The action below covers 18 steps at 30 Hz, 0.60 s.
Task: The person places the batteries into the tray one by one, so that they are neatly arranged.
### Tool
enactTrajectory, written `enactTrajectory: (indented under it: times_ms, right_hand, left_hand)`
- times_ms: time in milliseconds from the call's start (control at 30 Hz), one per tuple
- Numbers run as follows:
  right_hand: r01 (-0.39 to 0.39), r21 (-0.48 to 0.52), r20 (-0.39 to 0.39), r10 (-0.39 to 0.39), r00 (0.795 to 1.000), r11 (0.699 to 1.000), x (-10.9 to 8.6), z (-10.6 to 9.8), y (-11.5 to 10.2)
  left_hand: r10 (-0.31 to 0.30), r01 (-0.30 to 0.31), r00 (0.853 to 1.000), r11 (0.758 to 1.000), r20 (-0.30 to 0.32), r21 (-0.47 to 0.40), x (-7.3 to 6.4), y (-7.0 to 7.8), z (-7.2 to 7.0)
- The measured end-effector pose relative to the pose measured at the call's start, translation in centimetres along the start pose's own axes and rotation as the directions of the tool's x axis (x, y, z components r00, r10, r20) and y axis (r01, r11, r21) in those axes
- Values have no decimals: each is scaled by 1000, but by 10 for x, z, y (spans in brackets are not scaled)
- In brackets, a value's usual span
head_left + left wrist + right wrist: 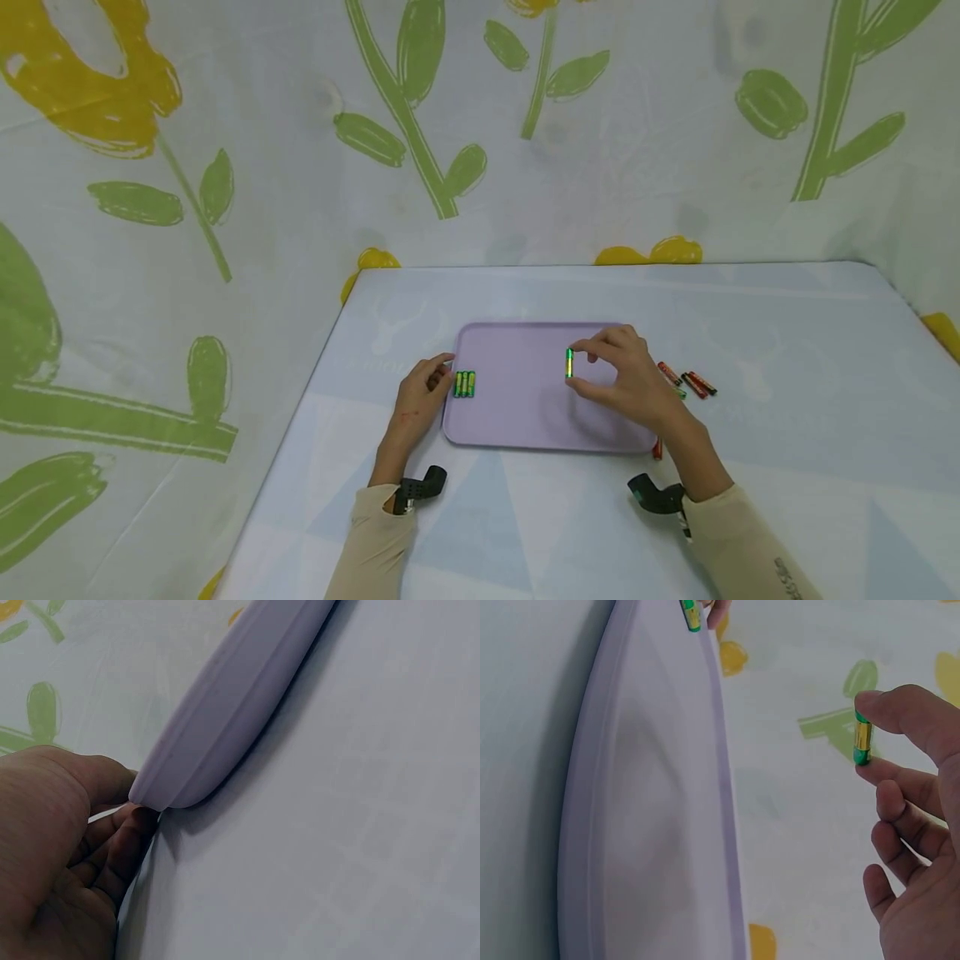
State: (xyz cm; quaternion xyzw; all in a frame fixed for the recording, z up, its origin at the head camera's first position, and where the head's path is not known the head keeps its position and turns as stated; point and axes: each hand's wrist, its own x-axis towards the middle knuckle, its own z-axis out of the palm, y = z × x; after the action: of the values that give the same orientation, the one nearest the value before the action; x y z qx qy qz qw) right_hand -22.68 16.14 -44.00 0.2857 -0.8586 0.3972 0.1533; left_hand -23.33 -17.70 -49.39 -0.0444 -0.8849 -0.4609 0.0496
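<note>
A pale cloth backdrop (pixel 285 158) surrounds the table (pixel 810 417), printed with large green stems (pixel 405 117) and oval leaves (pixel 771 104). A big yellow flower (pixel 142 112) fills its upper left corner, and smaller yellow patches (pixel 648 252) show just beyond the table's far edge. The tabletop is whitish blue with faint darker triangles (pixel 477 533) — the left wrist view also catches a dim lattice pattern (pixel 390 787) on its surface. Toward the right lie red batteries (pixel 702 382) — two slanted side by side, another just left of them, and one apart, nearer the person, partly hidden.
</note>
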Motion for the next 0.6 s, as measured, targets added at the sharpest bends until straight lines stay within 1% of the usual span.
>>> enactTrajectory:
  times_ms: [100,233,467,600]
  right_hand:
    - [26,5,-8,-26,1000,1000,4,3,-4]
    - [48,-14,-19,-49,999,999,8,7,-8]
    - [17,13,24,-17,1000,1000,11,17,-13]
    - [36,29,10,-36,999,999,13,23,-16]
  left_hand:
    - [-7,7,1000,1000,0,2,0,1,0]
    - [-13,13,1000,1000,4,-6,1,1,-1]
    - [-10,10,1000,1000,-1,6,0,1,-1]
    - [0,0,1000,1000,0,-3,-1,0,-1]
